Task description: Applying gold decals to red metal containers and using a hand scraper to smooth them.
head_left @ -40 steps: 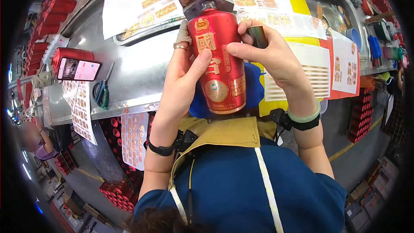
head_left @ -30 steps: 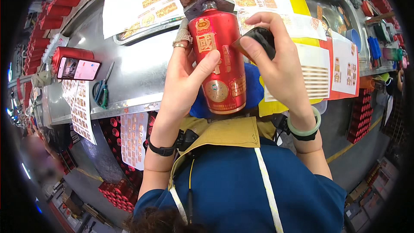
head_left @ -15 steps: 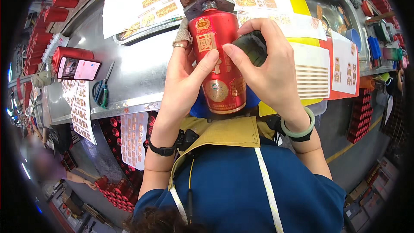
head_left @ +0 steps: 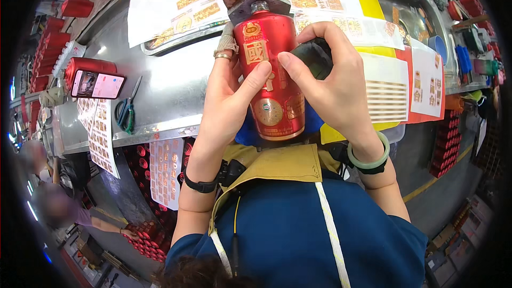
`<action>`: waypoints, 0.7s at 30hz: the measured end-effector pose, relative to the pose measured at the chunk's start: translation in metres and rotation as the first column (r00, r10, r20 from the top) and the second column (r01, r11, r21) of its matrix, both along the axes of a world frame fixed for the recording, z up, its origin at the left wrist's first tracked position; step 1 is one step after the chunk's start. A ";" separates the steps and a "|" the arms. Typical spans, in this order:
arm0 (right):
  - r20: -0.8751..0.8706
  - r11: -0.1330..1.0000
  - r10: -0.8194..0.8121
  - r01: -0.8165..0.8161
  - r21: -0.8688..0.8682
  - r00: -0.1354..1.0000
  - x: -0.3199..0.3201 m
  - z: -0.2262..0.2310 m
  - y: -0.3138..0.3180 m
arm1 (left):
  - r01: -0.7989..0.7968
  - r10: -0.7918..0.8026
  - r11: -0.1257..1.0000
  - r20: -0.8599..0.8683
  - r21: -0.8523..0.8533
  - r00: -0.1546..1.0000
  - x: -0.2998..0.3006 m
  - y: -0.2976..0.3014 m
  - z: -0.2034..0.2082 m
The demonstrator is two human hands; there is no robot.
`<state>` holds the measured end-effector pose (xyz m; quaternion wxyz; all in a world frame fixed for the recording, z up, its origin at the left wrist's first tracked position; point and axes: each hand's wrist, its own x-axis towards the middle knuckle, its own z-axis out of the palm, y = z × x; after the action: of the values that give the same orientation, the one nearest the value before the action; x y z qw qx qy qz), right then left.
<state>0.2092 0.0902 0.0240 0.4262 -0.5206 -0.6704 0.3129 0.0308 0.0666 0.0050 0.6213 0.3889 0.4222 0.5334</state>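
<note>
A red bottle [head_left: 272, 125] with gold labels and a gold character panel lies before me, neck pointing away, its cap end in the notch of a metal bracket [head_left: 237, 16]. My left hand [head_left: 226, 101] is closed round the bottle's left side, thumb pressed on its front; cloth wraps one finger, beside a ring. My right hand [head_left: 338, 82] is curled at the bottle's right side, holding a dark, glossy, rounded pad [head_left: 316, 53] against the palm. Its thumb tip touches or nearly touches the bottle's front. What lies under the fingers is hidden.
Sheets of gold stickers [head_left: 197, 5] lie on the metal bench at the back. Left are a phone [head_left: 98, 84] leaning on a red bottle and scissors [head_left: 126, 112]. A striped sheet [head_left: 386, 96] lies right. At lower left, a co-worker's arm [head_left: 109, 225] reaches to stacked red bottles.
My right thumb and fingers have shifted very slightly to the right. The left hand and bottle look unmoved. The co-worker's arm has moved right over the stacked bottles, and another person shows at far left.
</note>
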 end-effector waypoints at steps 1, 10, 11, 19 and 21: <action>0.000 1.000 -0.001 0.001 0.000 1.000 0.000 0.000 0.000 | 0.001 -0.001 1.000 0.000 0.000 1.000 0.000 0.000 0.000; -0.120 0.991 -0.040 0.025 -0.130 0.992 0.009 -0.001 -0.002 | -0.060 0.058 0.998 -0.151 -0.011 0.987 0.009 0.006 0.004; -0.105 0.993 -0.039 0.026 -0.115 0.994 0.011 -0.002 -0.003 | -0.059 0.056 0.998 -0.169 -0.017 0.984 0.009 0.006 0.005; -0.137 0.995 -0.061 0.049 -0.090 0.989 0.020 -0.002 -0.007 | -0.060 0.066 0.998 -0.243 0.032 0.968 0.016 0.006 0.005; -0.074 0.996 -0.038 0.044 0.075 0.997 0.023 -0.003 -0.001 | -0.030 0.052 0.996 -0.273 0.082 0.961 0.018 0.007 0.005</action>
<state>0.2326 0.0894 0.0207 0.4763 -0.5057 -0.6552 0.2967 0.0484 0.0741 0.0101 0.5301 0.4739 0.4912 0.5030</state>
